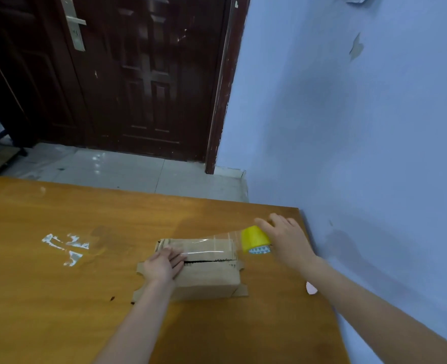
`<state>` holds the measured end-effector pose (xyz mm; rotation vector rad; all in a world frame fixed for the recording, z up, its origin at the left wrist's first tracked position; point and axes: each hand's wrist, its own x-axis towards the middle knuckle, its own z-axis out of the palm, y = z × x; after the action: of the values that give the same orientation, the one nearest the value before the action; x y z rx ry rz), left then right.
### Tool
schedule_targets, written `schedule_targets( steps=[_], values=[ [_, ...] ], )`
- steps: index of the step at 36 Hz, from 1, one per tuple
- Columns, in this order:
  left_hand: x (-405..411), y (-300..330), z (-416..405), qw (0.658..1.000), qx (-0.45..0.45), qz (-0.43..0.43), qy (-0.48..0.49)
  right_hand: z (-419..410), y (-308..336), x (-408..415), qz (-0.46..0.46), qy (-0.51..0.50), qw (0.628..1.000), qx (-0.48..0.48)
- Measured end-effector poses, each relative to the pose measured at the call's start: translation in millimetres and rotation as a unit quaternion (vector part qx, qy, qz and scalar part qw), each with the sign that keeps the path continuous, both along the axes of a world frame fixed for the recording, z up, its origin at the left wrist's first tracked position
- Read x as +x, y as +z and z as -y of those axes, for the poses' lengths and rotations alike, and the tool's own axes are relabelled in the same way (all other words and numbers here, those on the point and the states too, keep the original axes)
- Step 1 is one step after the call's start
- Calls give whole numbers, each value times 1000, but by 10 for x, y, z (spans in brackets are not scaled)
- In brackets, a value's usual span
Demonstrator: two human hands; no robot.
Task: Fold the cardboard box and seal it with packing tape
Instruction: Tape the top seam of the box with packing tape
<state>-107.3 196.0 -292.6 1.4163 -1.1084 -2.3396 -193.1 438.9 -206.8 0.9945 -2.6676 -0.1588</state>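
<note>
Cardboard box (206, 269), small, brown and folded shut, sits on the orange-brown wooden table (59, 298) toward its right end, close to the pale blue wall (361, 127). My left hand (163, 265) lies flat on the box's left end, fingers straight and pressing beside the dark seam between the flaps. My right hand (286, 239) grips the yellow roll of clear packing tape (256, 239) just off the box's right end, fingers curled over it, with a clear strip (211, 241) stretched from the roll back over the top.

As I judge it, the strip runs along the far flap, not over the seam, so it could seal nothing unless I steer it nearer. If my left hand eases, the light box may slide toward the roll, and the taut strip could twist or wrinkle before I press it down.

Some pale patterning shows on the roll's inner core, and dark marks edge the seam; none of it is readable.
</note>
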Motion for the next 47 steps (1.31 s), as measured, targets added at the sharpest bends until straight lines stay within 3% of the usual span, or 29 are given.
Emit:
schedule_targets(
  steps=[3, 5, 8, 11, 13, 17, 23, 24, 25, 29, 31, 36, 47],
  values=[
    [6, -7, -2, 1000, 3, 3, -6, -89, -160, 51, -22, -42, 985, -164],
    [9, -4, 3, 1000, 8, 2, -10, -110, -274, 74, 17, -112, 947, -300],
    [15, 8, -3, 1000, 5, 0, -14, -74, -374, 127, 105, -217, 817, -525],
    [29, 19, -17, 1000, 0, 0, -22, 65, -365, 192, 163, -210, 696, -667],
    [37, 21, -16, 1000, -2, -2, -22, 147, -325, 222, 186, -182, 638, -724],
    [43, 17, -2, 1000, -7, -5, -27, 219, -211, 209, 237, -143, 604, -748],
    [58, 13, -25, 999, -14, -11, -37, 199, -121, 112, 244, -223, 507, -796],
    [59, 11, -24, 999, -16, -10, -36, 187, -118, 120, 238, -226, 522, -787],
    [58, 10, -21, 999, -15, -8, -33, 168, -114, 134, 223, -220, 563, -764],
    [54, 35, 4, 1000, -3, 0, -11, 48, -49, 234, 109, -90, 831, -538],
    [53, 50, 5, 1000, 1, 0, 0, -4, -23, 231, 35, -44, 913, -405],
    [64, 42, -33, 1000, -15, 2, -9, -138, -20, 170, 7, -30, 959, -282],
    [15, -50, -64, 999, -40, 8, -25, -139, -22, 112, 25, -26, 983, -179]
  ],
)
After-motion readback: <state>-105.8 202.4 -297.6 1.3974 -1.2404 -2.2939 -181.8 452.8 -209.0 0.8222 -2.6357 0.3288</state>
